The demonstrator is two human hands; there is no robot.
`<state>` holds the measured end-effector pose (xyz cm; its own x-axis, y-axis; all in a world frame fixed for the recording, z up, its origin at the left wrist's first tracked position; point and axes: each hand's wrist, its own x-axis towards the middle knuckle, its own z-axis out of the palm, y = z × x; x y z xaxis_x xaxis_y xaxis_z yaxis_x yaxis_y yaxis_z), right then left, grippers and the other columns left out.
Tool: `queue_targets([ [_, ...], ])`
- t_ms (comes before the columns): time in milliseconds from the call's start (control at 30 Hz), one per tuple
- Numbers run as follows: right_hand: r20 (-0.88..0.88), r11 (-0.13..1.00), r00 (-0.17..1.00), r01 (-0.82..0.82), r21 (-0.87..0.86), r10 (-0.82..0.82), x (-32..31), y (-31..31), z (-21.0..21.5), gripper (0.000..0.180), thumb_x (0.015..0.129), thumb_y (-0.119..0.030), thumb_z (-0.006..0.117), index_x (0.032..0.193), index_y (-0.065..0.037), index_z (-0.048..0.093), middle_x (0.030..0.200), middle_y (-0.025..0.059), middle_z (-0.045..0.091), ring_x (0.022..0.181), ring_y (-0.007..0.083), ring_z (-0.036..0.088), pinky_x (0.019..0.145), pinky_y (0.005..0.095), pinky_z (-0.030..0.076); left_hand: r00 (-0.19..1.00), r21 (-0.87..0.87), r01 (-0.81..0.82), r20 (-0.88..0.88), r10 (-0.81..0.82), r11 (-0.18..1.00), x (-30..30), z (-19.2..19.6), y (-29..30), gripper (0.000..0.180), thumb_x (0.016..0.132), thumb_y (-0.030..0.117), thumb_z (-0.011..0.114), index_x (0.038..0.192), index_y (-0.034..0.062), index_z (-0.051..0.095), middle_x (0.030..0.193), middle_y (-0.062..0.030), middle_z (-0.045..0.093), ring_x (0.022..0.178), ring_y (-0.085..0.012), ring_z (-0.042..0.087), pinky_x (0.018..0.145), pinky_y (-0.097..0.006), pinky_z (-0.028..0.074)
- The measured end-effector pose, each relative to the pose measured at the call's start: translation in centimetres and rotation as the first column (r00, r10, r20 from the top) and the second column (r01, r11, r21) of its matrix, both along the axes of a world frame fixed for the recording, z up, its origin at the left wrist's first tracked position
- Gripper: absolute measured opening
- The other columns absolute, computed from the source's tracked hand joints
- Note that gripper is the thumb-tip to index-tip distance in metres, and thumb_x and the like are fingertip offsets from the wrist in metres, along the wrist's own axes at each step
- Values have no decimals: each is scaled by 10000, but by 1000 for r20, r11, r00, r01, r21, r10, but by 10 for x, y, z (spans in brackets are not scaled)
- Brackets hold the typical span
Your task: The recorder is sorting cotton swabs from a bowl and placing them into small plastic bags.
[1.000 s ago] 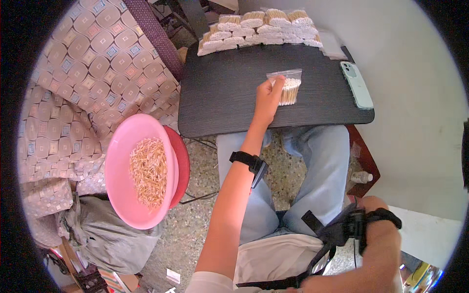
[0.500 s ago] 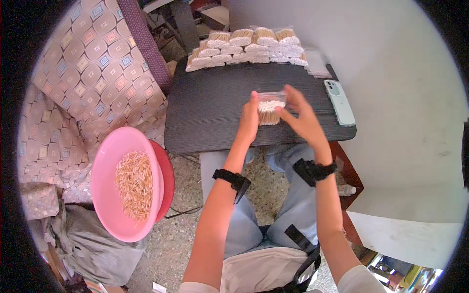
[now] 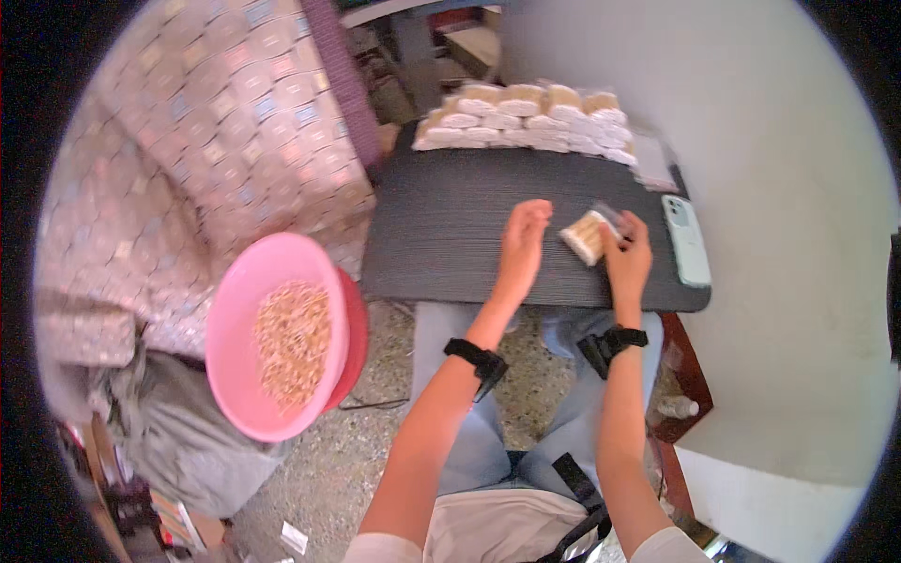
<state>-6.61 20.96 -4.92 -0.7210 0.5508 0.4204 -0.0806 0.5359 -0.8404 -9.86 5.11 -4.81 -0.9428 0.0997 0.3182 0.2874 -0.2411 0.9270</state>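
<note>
My right hand [image 3: 631,263] grips a small clear zip bag of cotton swabs [image 3: 587,236] by its edge, tilted above the right part of the black table [image 3: 441,225]. White cotton tips and tan sticks show through the plastic. To the left of the bag, apart from it, my left hand [image 3: 522,251] is raised with loosely bent fingers and nothing in them. Filled swab bags [image 3: 526,122] are stacked in rows along the table's far edge.
A pink basin [image 3: 230,347] holding loose swabs stands at the left on a red support [image 3: 355,338]. A pale phone [image 3: 687,242] lies at the table's right edge, below flat clear bags [image 3: 654,161]. The wall [image 3: 779,225] borders the right side.
My left hand has let go of the swab bag. The bag, now in my right hand alone, has moved right and tilted. The whole view has shifted.
</note>
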Motion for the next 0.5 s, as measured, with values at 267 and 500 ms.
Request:
queue_targets([
  [267, 48, 990, 991, -126, 56, 124, 6, 14, -4, 323, 833, -191, 646, 1122, -73, 564, 990, 125, 638, 875, 256, 584, 791, 358, 454, 978, -570, -16, -179, -105, 822, 77, 79, -132, 181, 848, 75, 604, 1028, 54, 606, 1050, -77, 619, 1024, -195, 573, 911, -322, 427],
  [500, 100, 984, 989, -123, 129, 111, 4, 1, -3, 257, 851, -186, 607, 1082, -77, 577, 1000, 121, 630, 969, 285, 532, 864, 378, 417, 969, -982, -53, -6, 249, 181, 115, 102, -332, 584, 775, 275, 698, 1259, 50, 460, 1230, -171, 524, 1170, -298, 486, 991, -385, 369],
])
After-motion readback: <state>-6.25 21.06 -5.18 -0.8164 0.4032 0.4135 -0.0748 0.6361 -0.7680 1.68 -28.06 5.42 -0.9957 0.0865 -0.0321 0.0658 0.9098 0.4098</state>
